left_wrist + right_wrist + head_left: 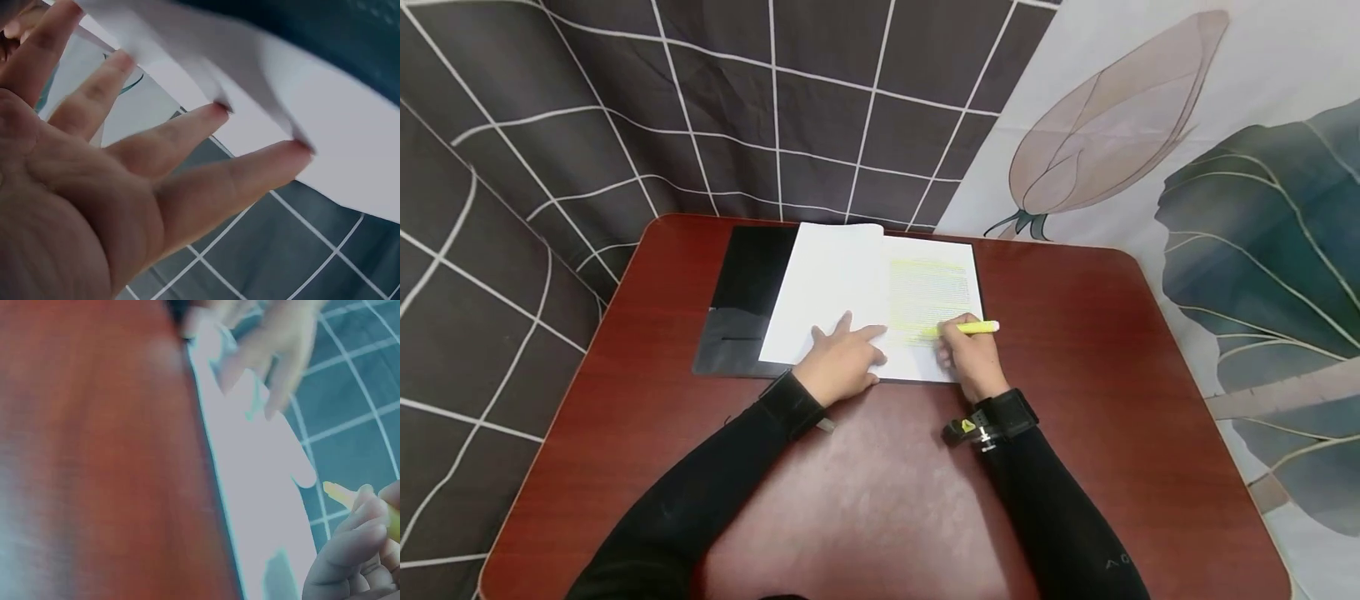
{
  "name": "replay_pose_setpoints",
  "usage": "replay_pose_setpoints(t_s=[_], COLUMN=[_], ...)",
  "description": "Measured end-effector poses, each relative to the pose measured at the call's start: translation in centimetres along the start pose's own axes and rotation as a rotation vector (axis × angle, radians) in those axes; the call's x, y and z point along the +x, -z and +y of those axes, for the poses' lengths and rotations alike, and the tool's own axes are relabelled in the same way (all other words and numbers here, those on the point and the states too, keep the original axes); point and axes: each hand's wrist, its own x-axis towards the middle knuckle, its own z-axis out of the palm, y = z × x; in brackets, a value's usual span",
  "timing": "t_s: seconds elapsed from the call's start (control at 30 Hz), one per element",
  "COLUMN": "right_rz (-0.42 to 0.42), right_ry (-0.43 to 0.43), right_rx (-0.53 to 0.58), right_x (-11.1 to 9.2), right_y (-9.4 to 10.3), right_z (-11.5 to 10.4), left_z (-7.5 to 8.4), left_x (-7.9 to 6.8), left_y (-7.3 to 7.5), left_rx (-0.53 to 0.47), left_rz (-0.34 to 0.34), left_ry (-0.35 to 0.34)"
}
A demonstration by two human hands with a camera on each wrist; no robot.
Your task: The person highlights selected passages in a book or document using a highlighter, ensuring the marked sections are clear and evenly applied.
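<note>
An open book (833, 292) with white pages lies on a dark folder-like cover (730, 337). Its right page (917, 363) bears printed lines, most of them streaked yellow. My right hand (973, 358) pinches a yellow highlighter (979, 327), its tip pointing left over the lower lines of that page. In the right wrist view the highlighter (340, 495) sticks out from between thumb and fingers. My left hand (841, 363) rests with spread, straight fingers near the lower middle of the book. The left wrist view shows its fingertips (299, 149) on the white paper.
The reddish-brown table (1075, 350) extends around the book on all sides. Behind it hangs a dark cloth with a white grid (820, 108). A white cloth with a printed flower bud (1097, 142) and leaves hangs at the right.
</note>
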Motion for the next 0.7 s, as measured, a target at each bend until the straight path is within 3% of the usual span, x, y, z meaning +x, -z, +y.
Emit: replay_pose_setpoints(t_s=[0.13, 0.2, 0.27, 0.4, 0.53, 0.7], right_rz=[-0.014, -0.030, -0.047, -0.087, -0.137, -0.152], right_ry=[0.024, 0.024, 0.011, -0.002, -0.002, -0.017], right_rx=[0.074, 0.096, 0.129, 0.239, 0.377, 0.466], right_x=[0.5, 0.4, 0.2, -0.2, -0.2, 0.0], right_y=[0.8, 1.1, 1.3, 1.6, 1.7, 1.8], right_z=[-0.2, -0.1, 0.4, 0.8, 0.5, 0.8], left_z=[1.6, 1.9, 2.5, 1.8, 1.1, 0.9], left_x=[-2.7, -4.4, -6.8, -9.8, -10.3, -9.8], left_y=[2.4, 2.9, 3.8, 3.0, 2.1, 2.4], left_rx=[0.070, 0.093, 0.092, 0.054, 0.009, -0.021], left_rz=[0.064, 0.090, 0.058, 0.062, 0.119, 0.103], left_ry=[-0.041, -0.073, -0.081, -0.119, -0.158, -0.124])
